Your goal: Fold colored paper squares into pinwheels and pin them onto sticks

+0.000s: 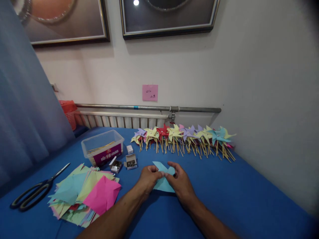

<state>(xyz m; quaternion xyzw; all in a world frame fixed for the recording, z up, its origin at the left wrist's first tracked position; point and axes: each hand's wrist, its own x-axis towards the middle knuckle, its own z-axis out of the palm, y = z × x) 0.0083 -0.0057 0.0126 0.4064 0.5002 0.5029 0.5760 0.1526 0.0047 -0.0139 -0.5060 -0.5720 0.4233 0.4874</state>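
Note:
A light blue sheet of paper (164, 185), with corners bent in toward its middle, is held between my two hands over the blue cloth. My left hand (149, 177) pinches it at the left, thumb near the centre. From the right, my right hand (181, 181) grips it, with the thumb at the centre and the fingers curled around a folded corner. Left of my forearm lies a pile of coloured paper squares (72, 187), a bright pink one (103, 196) on top. Small open boxes of metal pins (131, 163) stand beyond my left hand.
Finished paper pinwheels (174, 132) on sticks lie in a row along the back. A clear plastic tub (103, 141) holds sticks at the back left. Black-handled scissors (37, 192) lie open at far left. A radiator (119, 119) and pipe run along the wall.

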